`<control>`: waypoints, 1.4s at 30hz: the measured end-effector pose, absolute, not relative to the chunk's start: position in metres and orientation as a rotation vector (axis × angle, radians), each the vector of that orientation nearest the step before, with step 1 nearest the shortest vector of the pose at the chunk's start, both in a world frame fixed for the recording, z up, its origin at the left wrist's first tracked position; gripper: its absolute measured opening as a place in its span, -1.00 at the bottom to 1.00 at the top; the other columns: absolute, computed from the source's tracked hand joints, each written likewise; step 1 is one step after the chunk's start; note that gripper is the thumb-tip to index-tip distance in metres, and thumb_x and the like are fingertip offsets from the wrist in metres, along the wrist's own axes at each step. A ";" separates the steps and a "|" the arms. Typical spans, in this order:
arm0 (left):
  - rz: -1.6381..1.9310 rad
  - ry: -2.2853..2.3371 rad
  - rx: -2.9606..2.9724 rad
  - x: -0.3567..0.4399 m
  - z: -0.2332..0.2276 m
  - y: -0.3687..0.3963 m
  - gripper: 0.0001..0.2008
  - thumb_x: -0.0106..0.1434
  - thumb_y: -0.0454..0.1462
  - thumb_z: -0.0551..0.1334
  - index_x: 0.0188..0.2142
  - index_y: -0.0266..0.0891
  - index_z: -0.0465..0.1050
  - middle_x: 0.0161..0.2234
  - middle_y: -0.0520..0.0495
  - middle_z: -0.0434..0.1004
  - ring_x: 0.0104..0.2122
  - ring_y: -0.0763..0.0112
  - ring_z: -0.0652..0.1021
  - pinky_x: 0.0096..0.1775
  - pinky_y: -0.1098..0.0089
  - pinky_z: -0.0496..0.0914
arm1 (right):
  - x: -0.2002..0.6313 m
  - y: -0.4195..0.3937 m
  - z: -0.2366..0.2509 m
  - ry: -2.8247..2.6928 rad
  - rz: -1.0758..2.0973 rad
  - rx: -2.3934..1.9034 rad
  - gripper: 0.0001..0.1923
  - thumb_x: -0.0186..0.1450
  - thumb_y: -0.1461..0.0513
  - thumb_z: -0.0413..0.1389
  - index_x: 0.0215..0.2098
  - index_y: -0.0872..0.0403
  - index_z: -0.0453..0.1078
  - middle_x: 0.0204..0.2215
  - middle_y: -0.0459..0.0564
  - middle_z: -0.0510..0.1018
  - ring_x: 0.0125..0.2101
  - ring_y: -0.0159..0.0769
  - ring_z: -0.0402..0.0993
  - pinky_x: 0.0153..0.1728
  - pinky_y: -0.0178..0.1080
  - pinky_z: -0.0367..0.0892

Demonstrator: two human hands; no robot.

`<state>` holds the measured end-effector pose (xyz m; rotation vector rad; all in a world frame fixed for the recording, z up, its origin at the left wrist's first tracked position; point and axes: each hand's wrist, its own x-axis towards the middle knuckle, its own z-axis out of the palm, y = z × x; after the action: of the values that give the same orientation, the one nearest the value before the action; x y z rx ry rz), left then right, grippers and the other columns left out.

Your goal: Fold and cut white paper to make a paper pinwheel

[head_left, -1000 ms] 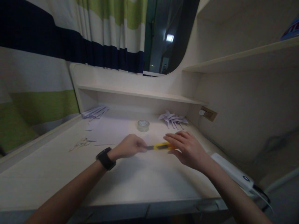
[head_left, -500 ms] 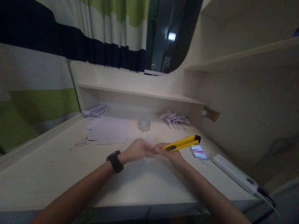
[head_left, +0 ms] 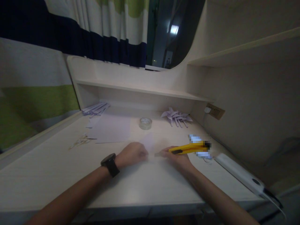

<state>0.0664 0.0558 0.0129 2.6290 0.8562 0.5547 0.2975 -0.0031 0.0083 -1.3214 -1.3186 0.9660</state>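
My right hand [head_left: 179,159] grips a yellow utility knife [head_left: 188,148] low over the desk [head_left: 51,175], its black end pointing right. My left hand [head_left: 132,153], with a black watch [head_left: 110,164] on the wrist, rests closed on the desk just left of the knife's tip. A small pale sheet of paper [head_left: 148,142] lies between and just beyond the two hands; whether the left fingers pinch it I cannot tell.
A roll of clear tape [head_left: 145,123] stands behind the hands. Folded paper pinwheels [head_left: 176,116] lie at the back right, paper strips [head_left: 95,109] at the back left, a larger sheet [head_left: 112,131] and scraps [head_left: 81,141] on the left. A white power strip [head_left: 239,173] lies right.
The knife went from being held between both hands into my right hand alone, then tilted down flatter toward the desk. My left hand let go and settled on the desk.
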 end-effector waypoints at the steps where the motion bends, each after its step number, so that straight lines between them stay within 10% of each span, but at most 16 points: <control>1: 0.560 0.844 2.647 0.067 0.009 0.055 -0.82 0.18 -0.18 0.22 -0.33 -0.19 0.57 -0.38 -0.07 0.57 -0.35 0.34 0.50 -0.30 0.41 0.24 | 0.297 -0.005 0.007 -1.329 0.947 -1.358 -0.74 -0.04 0.09 0.30 -0.46 0.09 0.51 -0.50 -0.02 0.57 -0.44 -0.25 0.47 -0.39 -0.26 0.38; 42: 0.550 0.740 2.771 0.070 0.006 0.045 -0.80 0.27 -0.28 0.13 -0.40 -0.24 0.50 -0.43 -0.04 0.46 -0.39 0.38 0.44 -0.38 0.40 0.18 | 0.291 -0.012 0.001 -1.465 0.947 -1.381 -0.76 0.06 0.09 0.23 -0.43 0.10 0.49 -0.41 0.04 0.58 -0.37 -0.17 0.48 -0.27 -0.13 0.42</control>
<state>0.0705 0.0450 0.0062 2.7710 0.7404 0.5505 0.2907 -0.0121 0.0008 -1.3814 -1.4652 0.9471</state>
